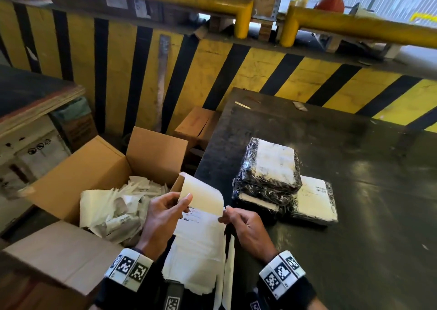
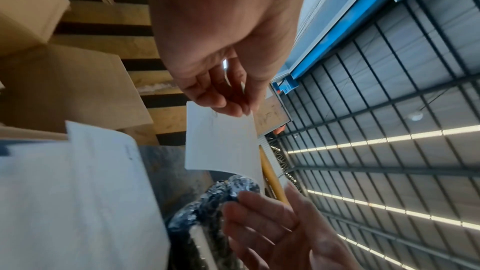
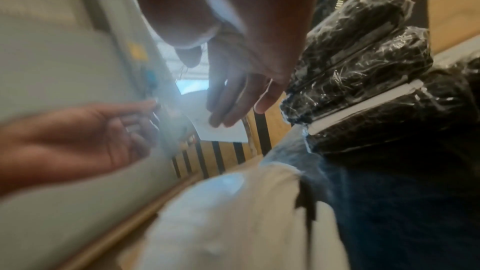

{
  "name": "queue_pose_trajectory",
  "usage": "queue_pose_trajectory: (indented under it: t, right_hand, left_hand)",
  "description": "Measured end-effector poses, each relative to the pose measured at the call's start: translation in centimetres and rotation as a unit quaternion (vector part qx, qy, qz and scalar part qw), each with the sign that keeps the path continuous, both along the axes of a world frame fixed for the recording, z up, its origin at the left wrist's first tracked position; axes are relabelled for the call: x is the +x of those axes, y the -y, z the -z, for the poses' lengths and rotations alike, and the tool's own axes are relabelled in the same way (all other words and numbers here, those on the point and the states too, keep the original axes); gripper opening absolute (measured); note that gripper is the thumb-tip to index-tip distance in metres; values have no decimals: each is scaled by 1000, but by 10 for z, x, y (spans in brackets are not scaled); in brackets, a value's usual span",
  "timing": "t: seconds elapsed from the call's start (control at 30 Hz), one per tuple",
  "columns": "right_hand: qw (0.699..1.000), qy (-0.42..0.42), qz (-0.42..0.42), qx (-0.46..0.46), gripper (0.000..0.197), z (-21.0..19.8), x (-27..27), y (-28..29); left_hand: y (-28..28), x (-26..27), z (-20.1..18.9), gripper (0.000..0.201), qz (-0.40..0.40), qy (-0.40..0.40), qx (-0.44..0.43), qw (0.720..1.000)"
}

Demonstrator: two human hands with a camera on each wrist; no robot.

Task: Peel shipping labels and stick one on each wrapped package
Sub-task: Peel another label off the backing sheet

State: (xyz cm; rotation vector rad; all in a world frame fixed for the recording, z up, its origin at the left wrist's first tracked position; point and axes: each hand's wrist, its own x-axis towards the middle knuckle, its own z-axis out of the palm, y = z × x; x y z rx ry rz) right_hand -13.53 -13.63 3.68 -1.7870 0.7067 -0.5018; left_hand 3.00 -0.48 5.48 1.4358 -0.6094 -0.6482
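Observation:
My left hand (image 1: pixel 184 200) pinches the cream sheet (image 1: pixel 203 195) that folds back from the top of a white label strip (image 1: pixel 196 250). That strip hangs down toward my body. My right hand (image 1: pixel 223 215) pinches the edge of the printed label (image 1: pixel 201 218) just under the fold. In the left wrist view the left hand (image 2: pixel 233 108) grips the curled sheet (image 2: pixel 223 141). The right hand (image 3: pixel 226 118) is blurred in its wrist view. A pile of black film-wrapped packages (image 1: pixel 272 167) with white labels on top lies on the dark table (image 1: pixel 366 191), right of my hands.
An open cardboard box (image 1: pixel 94 165) holding several discarded paper sheets (image 1: pixel 118 205) stands left of the table. A smaller carton (image 1: pixel 198 122) sits behind it. A yellow and black striped wall (image 1: pixel 236 68) with a yellow rail (image 1: pixel 354 23) closes the far side.

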Motion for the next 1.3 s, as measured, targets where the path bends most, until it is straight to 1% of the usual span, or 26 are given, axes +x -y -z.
queue_pose_trajectory:
  t: [0.07,0.1,0.2,0.33,0.53,0.67,0.8,0.9,0.97,1.0,1.07,1.1,1.17,1.23,1.3]
  right_hand:
    - [998,40,14,47,22,-17,-5,-2]
    - [996,57,18,66,16,-24,-8,-3]
    - [991,88,24,99,10,-39,-16,-2]
    - [988,109,39,104,12,-50,-27,3]
    - [981,141,45,123,12,-53,-35,6]
    - [981,149,29,122,9,-54,-38,10]
    - [978,157,14,139,9,-56,-39,12]
    - [979,155,11,132,10,-57,-38,12]
    - [980,151,14,126,10,-57,-36,12]
    - [981,148,16,123,10,-56,-35,12]
    - [983,142,14,114,10,-54,-32,11]
    - [984,138,12,109,10,-54,-30,10]
    - [987,130,3,99,11,-52,-26,8]
    - [989,123,-11,84,11,-50,-21,7]
    - [991,116,-20,69,10,-49,-18,5]
  left_hand:
    - [7,-3,-5,36,-6,-28,-12,1000]
    - [10,-5,-8,32,-9,-38,-17,999]
    - [17,-13,-17,20,-12,-54,-27,998]
    - [24,-21,-21,18,15,-56,-31,998]
    - [28,-25,-18,15,23,-68,-45,996]
    - [31,-27,-17,15,29,-75,-60,995]
    - [34,-24,-16,13,34,-85,-53,994]
    - [32,-23,-15,13,45,-85,-43,994]
    - [31,-23,-14,13,43,-58,-6,997]
    - [31,-25,-14,16,38,-32,30,998]
    - [28,-27,-13,30,21,46,91,995]
    - [26,-28,-15,34,22,90,94,991]
    - [24,-36,-21,28,47,150,61,986]
    - [23,-48,-29,23,74,175,32,981]
    - [25,-59,-32,25,85,208,13,974]
